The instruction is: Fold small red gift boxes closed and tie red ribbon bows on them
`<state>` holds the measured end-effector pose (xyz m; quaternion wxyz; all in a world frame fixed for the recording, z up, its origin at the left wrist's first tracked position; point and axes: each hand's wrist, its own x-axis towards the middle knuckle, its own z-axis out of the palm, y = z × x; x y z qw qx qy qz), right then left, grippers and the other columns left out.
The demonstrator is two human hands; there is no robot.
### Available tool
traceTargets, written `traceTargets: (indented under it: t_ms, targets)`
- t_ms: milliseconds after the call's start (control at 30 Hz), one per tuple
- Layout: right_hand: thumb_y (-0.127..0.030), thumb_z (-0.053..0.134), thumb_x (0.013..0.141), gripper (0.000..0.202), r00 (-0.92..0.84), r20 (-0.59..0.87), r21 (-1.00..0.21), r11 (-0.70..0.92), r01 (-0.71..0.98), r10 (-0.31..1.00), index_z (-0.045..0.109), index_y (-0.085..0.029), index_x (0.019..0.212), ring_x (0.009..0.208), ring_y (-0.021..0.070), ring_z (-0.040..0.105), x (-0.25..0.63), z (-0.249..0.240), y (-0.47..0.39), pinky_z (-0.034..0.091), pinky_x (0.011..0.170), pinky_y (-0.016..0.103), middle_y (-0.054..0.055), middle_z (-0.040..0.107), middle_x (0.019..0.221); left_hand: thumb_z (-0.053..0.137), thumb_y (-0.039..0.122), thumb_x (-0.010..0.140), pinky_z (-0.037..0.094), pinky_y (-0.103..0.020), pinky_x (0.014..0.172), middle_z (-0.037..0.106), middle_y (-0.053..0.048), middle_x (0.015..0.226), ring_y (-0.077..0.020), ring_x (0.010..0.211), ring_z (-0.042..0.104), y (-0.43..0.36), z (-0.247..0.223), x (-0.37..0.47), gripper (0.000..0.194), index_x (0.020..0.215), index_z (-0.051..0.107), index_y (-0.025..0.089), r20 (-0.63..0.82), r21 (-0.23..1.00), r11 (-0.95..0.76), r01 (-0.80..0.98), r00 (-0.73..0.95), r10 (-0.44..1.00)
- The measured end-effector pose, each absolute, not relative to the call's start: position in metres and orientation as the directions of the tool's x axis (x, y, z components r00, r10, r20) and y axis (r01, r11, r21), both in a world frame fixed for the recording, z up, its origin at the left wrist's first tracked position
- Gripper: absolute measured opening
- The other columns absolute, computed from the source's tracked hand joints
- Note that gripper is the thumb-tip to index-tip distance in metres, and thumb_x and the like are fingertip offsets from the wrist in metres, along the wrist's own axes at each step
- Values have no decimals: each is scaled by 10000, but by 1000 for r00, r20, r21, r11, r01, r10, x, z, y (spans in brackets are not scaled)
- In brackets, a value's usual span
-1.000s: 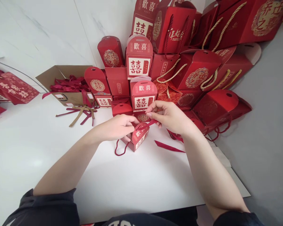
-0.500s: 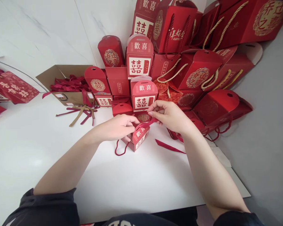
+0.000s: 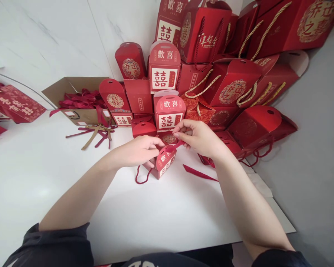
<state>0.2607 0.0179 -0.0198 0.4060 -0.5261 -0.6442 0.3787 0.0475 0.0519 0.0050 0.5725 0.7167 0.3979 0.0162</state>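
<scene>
A small red gift box with a white panel and gold-white lettering stands on the white table, a dark red cord handle drooping at its left side. My left hand is closed around the box's upper left edge, fingers curled over the top flap. Between my right hand's thumb and forefinger is a red ribbon, which runs to the slot in the top flap. Its passage through the slot is partly hidden by my left fingers. Another red ribbon piece lies flat on the table to the right.
Stacked red gift boxes fill the back and right against the wall. At the back left, an open cardboard box holds red ribbons, with loose ribbon strips in front. More red boxes lie at far left.
Almost nothing differs. My right hand has shifted very slightly left with the ribbon; the box and my left hand stay in place.
</scene>
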Motion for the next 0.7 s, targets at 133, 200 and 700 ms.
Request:
traceTargets:
  t_ms: [133,200,700]
  targets:
    - [-274,602,843,85,-113,113,-917,147,370,987,607,-194,872,498,89,517,259,-17,15,447,471,236,-15,594,721,505,317,874,609,-336,780,724,-65,1049,-229,899,728,51,7,49,267,1069,641,194,-432,824,-39,566,670,604]
    - [-273,601,842,82,-118,108,-920,144,363,987,605,-196,872,499,89,518,258,-15,14,448,466,234,-15,595,730,500,355,891,609,-335,775,718,-71,1063,-233,911,725,51,7,49,273,1061,635,190,-430,822,-43,568,667,608]
    - [-352,575,894,166,-246,139,-847,244,473,959,616,-195,861,715,142,576,259,-12,10,465,672,278,4,634,801,474,267,863,514,-237,566,672,7,736,-141,632,660,50,13,43,108,840,548,191,-309,747,-241,619,644,700]
